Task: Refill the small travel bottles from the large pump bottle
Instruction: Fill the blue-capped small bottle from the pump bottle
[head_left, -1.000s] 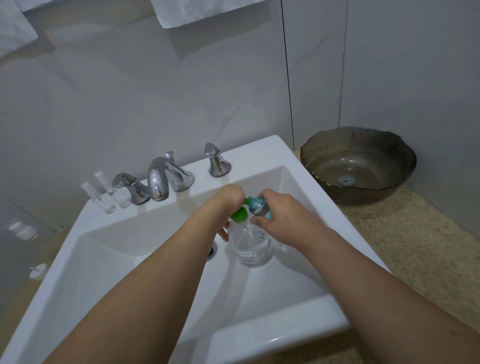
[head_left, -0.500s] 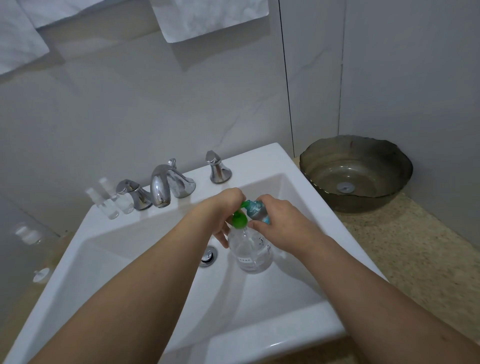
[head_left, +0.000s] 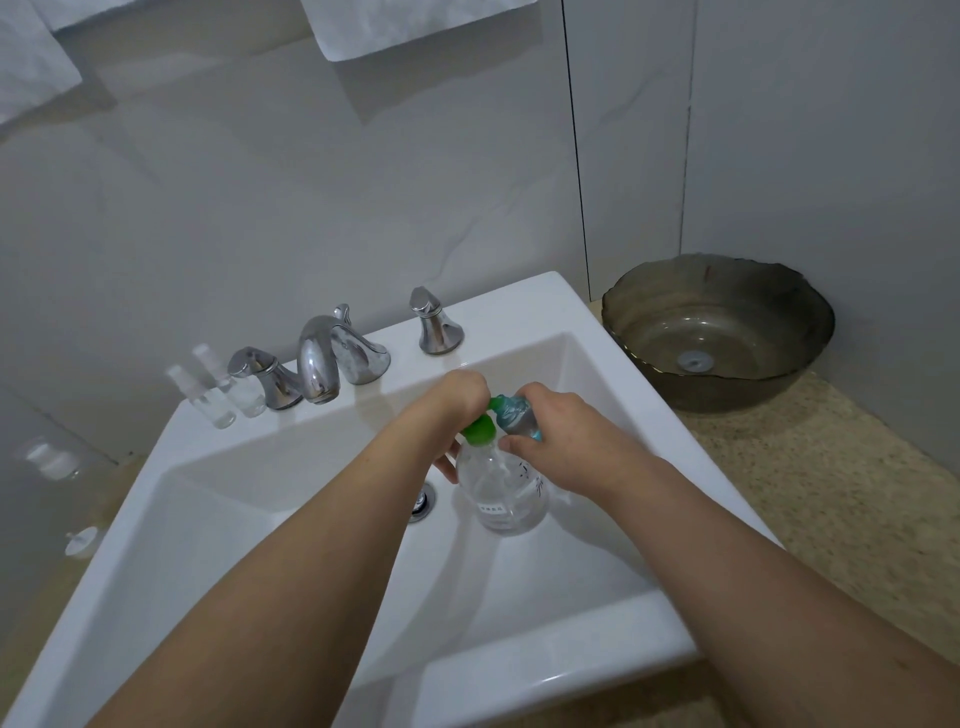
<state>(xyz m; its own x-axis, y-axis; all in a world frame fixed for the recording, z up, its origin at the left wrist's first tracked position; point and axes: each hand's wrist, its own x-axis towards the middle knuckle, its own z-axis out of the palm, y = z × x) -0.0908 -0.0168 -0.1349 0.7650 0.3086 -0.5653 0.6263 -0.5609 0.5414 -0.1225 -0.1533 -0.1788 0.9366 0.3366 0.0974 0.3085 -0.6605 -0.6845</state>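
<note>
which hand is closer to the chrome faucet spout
Left. The left hand is on the green pump head of the large bottle, just in front of the faucet spout. The right hand holds a small teal bottle farther to the right.

A clear pump bottle (head_left: 511, 493) with green pump head (head_left: 480, 430), teal-capped small bottle (head_left: 514, 413), white sink (head_left: 545, 670), speckled beige counter (head_left: 831, 493).

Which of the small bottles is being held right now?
The small teal-tinted bottle, gripped in the right hand beside the large bottle's green pump. The two clear spray bottles stand untouched on the sink ledge left of the faucet.
</note>
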